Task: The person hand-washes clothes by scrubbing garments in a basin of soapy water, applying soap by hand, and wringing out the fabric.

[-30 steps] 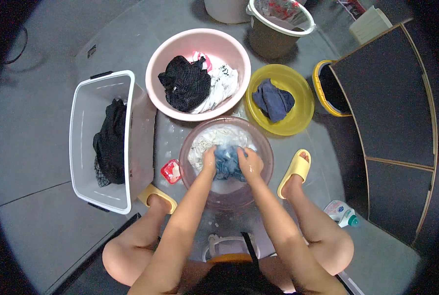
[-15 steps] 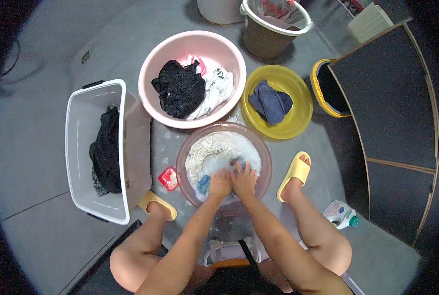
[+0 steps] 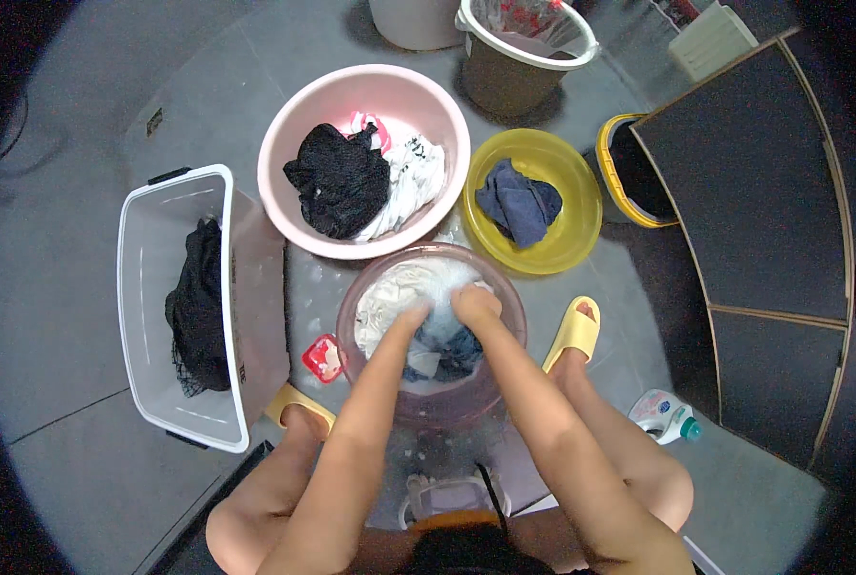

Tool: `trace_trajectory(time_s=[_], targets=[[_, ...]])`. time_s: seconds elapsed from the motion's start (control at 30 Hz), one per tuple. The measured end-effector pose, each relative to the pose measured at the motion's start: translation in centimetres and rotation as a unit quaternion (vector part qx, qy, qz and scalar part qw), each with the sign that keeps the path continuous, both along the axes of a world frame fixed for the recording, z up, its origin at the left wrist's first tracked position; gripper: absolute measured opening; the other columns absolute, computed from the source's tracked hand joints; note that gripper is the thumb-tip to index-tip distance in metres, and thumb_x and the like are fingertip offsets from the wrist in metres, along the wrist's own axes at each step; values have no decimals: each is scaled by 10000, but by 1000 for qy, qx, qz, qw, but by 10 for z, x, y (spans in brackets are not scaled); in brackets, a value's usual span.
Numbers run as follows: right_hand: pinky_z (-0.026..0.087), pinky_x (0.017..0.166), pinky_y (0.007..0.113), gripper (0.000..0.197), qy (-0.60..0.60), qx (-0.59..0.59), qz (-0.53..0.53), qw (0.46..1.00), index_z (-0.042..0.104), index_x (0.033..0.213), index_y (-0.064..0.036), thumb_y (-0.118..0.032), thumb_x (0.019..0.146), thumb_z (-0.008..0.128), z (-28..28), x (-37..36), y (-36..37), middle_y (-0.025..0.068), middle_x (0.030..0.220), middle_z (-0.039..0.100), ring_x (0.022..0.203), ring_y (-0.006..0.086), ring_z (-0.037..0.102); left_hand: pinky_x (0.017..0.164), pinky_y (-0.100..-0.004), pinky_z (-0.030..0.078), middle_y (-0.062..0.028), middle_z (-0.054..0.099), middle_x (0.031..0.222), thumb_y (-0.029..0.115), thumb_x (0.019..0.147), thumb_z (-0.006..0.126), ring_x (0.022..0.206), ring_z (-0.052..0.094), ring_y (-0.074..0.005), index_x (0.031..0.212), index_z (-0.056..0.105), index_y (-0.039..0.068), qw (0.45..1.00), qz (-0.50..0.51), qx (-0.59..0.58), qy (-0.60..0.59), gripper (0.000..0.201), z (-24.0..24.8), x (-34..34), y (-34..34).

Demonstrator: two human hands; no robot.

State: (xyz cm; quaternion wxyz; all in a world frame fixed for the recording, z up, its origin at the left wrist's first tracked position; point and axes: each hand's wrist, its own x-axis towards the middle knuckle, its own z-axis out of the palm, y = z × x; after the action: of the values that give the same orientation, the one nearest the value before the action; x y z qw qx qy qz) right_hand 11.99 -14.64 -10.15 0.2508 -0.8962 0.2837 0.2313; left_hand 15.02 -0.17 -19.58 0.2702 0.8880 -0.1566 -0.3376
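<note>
A translucent pinkish basin (image 3: pixel 347 364) of sudsy water stands on the floor before me, with cream-white cloth (image 3: pixel 382 305) along its left side. Dark blue wet cloth (image 3: pixel 456 353) lies in its near half, beneath my forearms. At the left of the foam, my left hand (image 3: pixel 412 314) is closed on sudsy wet cloth. My right hand (image 3: pixel 476 303) is curled like a fist on the other side of the foam, gripping wet cloth too. Suds and the backs of my hands hide most of the fingertips.
Beyond stand a pink basin (image 3: pixel 268 182) of black and white clothes and a yellow basin (image 3: pixel 581 225) with a dark blue cloth. A white bin (image 3: pixel 239 402) with black clothing is left, a red container (image 3: pixel 323 357) beside the basin. A detergent bottle (image 3: pixel 660 414) lies right, near a dark cabinet (image 3: pixel 749 211).
My hands have moved apart and their spread fingers have curled in. The dark blue cloth now shows more, spread across the near part of the basin. The whole view has shifted slightly.
</note>
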Motion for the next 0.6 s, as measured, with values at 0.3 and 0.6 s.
trace_trajectory(time_s=[0.3, 0.6], targets=[[374, 795, 447, 339, -264, 1, -140, 954, 483, 978, -28, -254, 737, 563, 55, -111, 76, 174, 1054, 516, 960, 362, 489, 626, -350, 390, -121, 550, 864, 275, 703, 646, 768, 520, -228, 775, 517, 91, 976, 14, -111, -188, 236, 137, -58, 45], [344, 843, 500, 553, -109, -87, -117, 983, 369, 1263, -181, -437, 786, 482, 10, -91, 82, 218, 1266, 336, 1024, 427, 404, 830, -506, 345, -185, 371, 1254, 261, 786, 464, 1052, 430, -348, 1281, 334, 155, 947, -207, 141, -202, 523, 87, -81, 28]])
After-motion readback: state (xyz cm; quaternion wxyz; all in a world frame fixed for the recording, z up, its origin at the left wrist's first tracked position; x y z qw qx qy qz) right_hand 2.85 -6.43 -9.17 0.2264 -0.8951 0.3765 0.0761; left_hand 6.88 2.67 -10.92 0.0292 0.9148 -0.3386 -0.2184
